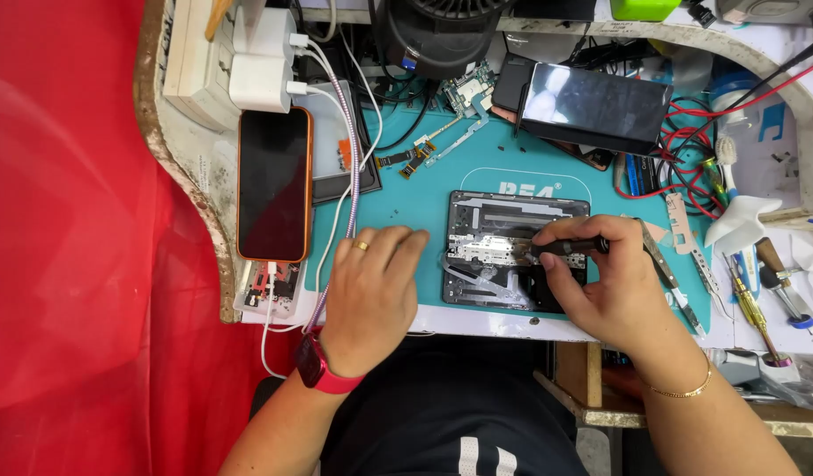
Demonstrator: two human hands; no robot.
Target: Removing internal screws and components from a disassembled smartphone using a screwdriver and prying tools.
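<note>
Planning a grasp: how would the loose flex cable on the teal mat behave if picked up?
The flex cable looks thin and ribbon-like, so probably floppy and very light. It lies flat on the mat, so pinching an edge may be hard. Its small connector ends look fragile; likely easy to crease.

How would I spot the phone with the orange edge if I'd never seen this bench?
Start at the teal rubber work mat in the middle of the bench. Left of it, on the white curved benchtop, lies a tall dark-screened phone with an orange rim. Unlike the opened device on the mat, it is whole, with a white cable plugged in below.
</note>
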